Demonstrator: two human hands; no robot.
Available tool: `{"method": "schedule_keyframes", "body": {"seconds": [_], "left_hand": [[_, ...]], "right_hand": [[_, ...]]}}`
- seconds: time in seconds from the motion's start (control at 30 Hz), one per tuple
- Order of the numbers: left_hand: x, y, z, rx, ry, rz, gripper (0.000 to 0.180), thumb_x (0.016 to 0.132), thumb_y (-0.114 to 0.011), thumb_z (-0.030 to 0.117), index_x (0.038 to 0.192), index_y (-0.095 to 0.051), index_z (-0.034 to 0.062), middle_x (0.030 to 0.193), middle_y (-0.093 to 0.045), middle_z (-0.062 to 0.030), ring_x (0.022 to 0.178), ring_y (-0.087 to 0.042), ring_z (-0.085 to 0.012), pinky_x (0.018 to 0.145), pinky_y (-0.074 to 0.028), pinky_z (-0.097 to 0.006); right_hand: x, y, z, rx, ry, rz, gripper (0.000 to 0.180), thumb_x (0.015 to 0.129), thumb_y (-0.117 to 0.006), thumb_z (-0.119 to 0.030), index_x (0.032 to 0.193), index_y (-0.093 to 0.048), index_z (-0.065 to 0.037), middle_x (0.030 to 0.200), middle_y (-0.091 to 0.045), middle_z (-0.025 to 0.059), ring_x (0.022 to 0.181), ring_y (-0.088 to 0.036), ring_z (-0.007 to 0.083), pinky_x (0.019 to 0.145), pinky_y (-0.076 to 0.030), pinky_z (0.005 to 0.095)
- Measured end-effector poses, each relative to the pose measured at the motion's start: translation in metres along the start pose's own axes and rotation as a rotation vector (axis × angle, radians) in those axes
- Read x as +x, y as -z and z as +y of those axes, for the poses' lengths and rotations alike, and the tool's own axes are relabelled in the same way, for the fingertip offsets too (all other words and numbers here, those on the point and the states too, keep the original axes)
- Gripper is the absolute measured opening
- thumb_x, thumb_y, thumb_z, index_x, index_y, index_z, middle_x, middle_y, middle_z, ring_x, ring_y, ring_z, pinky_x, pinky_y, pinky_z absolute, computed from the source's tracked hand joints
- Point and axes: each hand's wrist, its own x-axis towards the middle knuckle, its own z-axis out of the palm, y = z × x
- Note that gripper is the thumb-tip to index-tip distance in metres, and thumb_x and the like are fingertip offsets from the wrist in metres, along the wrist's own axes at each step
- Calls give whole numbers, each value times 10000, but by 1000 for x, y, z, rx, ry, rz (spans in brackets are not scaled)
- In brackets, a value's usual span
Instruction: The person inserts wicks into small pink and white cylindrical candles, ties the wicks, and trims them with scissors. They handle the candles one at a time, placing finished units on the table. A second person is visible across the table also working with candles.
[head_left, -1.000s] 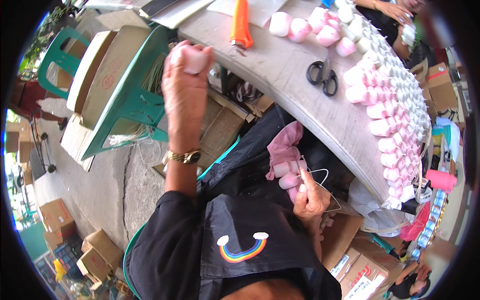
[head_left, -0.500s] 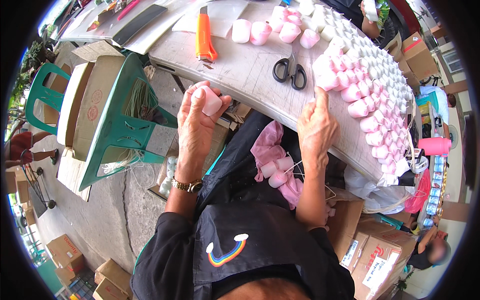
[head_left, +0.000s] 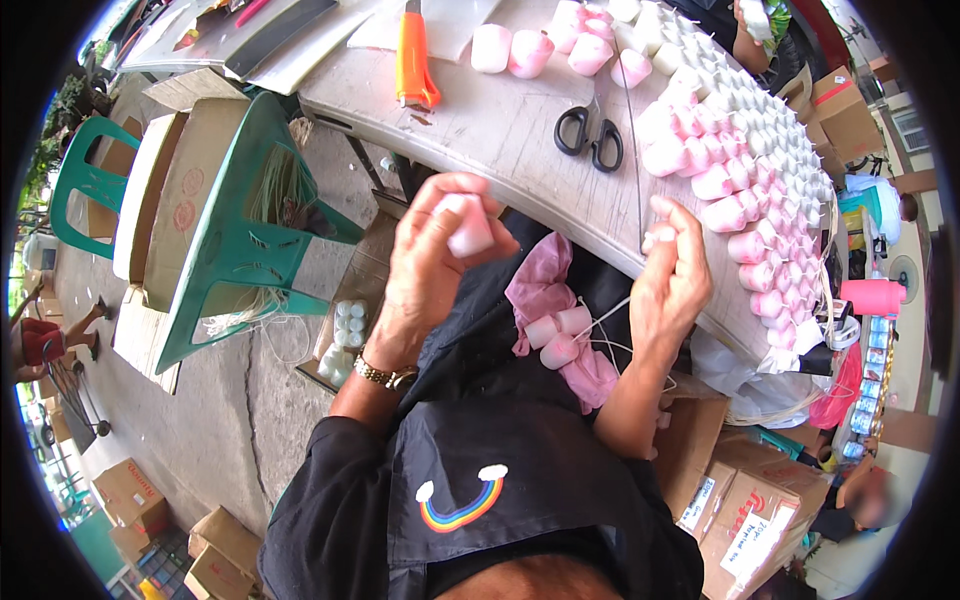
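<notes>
My left hand (head_left: 432, 262) is closed around a pink-and-white candle (head_left: 470, 228), held in front of the table edge. Beyond the same edge, my right hand (head_left: 672, 275) pinches a long thin dark rod (head_left: 632, 130), like a needle, which slants up across the tabletop. Something small and white shows at its fingertips; I cannot make out what. On my lap, pink candles (head_left: 558, 350) with long white wicks rest on a pink cloth (head_left: 540, 280).
Black-handled scissors (head_left: 590, 138) and an orange cutter (head_left: 412, 65) lie on the table (head_left: 490, 130). Rows of pink candles (head_left: 745, 215) and white candles (head_left: 745, 95) cover its right side. A green chair (head_left: 250, 230) with a carton stands left. Boxes (head_left: 755, 510) sit at lower right.
My left hand has moved right with the candle. The right hand has shifted right and down from a pointing pose into a pinch, and the thin rod now shows plainly. My view has shifted slightly.
</notes>
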Motion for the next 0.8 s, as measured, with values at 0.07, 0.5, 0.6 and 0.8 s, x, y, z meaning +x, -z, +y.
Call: {"method": "schedule_keyframes", "body": {"seconds": [0.07,0.5,0.6,0.8], "left_hand": [[-5,-12,-7,165,41,-127,317,922,-603,286,1071,-564,9,925,-595,-63,800,-621,-156,786,-567,-375],[-10,-38,-23,930,-568,-243,252,693,-803,46,922,-700,26,883,-629,-77,850,-615,-184,907,-500,-378],[-10,-36,-23,881,-600,-246,209,675,-819,37,859,-721,45,858,-608,-68,852,-606,-178,962,-482,-409],[-10,-29,-19,648,-399,-331,134,739,-793,56,833,-708,13,865,-599,-71,857,-593,-173,964,-498,-418]], "right_hand": [[-14,5,-11,309,-98,-129,190,973,-495,-75,1122,-597,-15,730,-592,71,656,-550,122,624,-464,261],[-34,-9,-30,231,64,-181,220,990,-457,-71,1191,-520,-10,761,-619,100,619,-598,170,582,-480,301],[-35,-7,-30,284,41,-211,195,987,-469,-67,1153,-553,-10,796,-631,90,606,-576,137,559,-464,276],[-40,2,-34,661,-144,-294,169,995,-458,-64,1083,-594,-14,779,-619,23,568,-454,51,523,-401,210]]}}
